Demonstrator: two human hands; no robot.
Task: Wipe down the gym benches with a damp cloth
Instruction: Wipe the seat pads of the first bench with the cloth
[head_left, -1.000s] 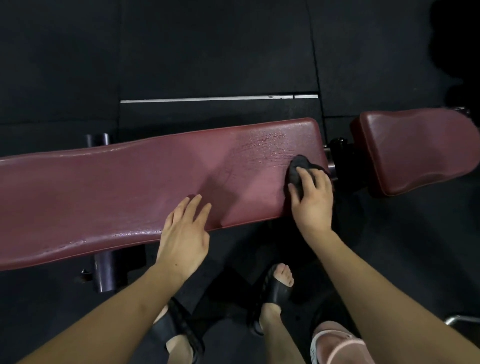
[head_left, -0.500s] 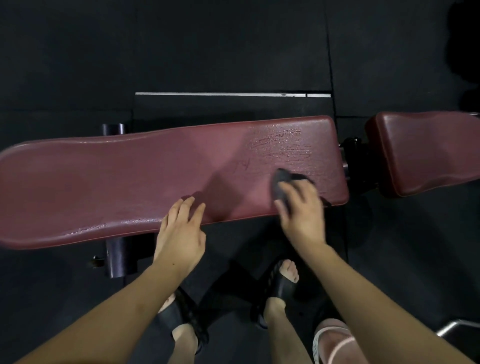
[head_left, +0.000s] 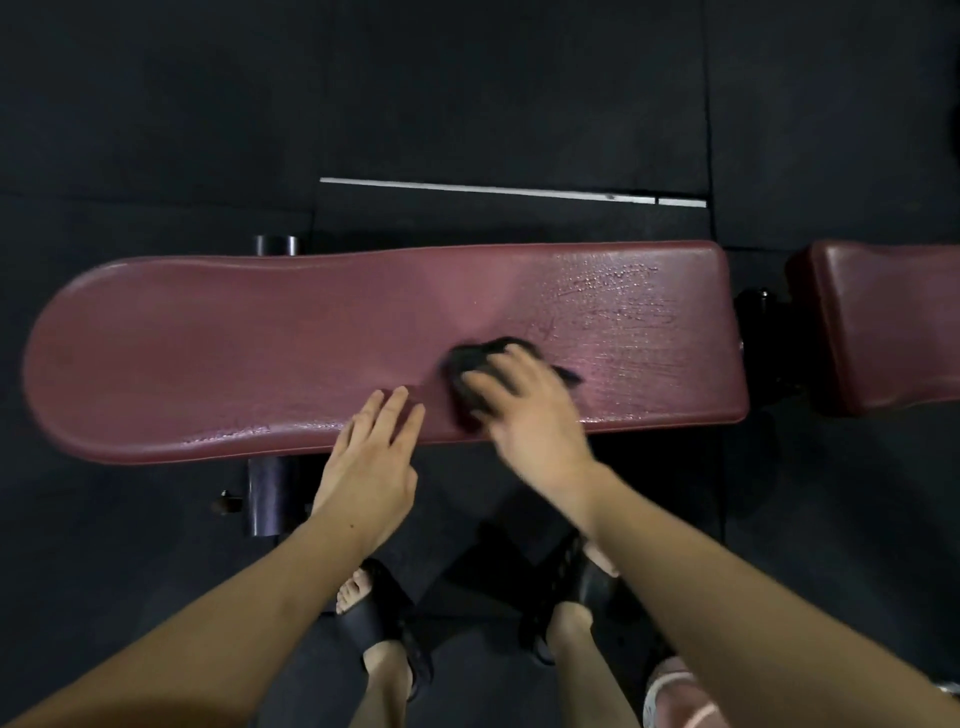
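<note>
Cloth (head_left: 475, 366): dark, bunched; lies on the near half of the maroon bench pad (head_left: 260, 353), right of its middle, under the right hand.
Right hand (head_left: 524, 415): palm down, fingers curled over the cloth and pressing it to the pad; outline blurred; forearm runs in from the lower right.
Left hand (head_left: 371, 465): flat, fingers straight and close together, holding nothing; fingertips rest on the pad's near edge, palm hangs off it; just left of the right hand, not touching.
Pad surface: wet sheen and streaks on the right end (head_left: 639, 322); left part looks dull.
Second pad (head_left: 883, 322): same maroon, off the right end, apart from the first across a dark hinge gap.
Floor (head_left: 467, 93): black mats, one pale strip behind the bench.
Feet: in dark sandals (head_left: 374, 618) below the bench.
Change vs 0.5 s ago: right hand and cloth sit further left along the pad, closer to the left hand; left hand keeps its place on the near edge.
Change vs 1.0 s ago: cloth was at the pad's right end corner.
</note>
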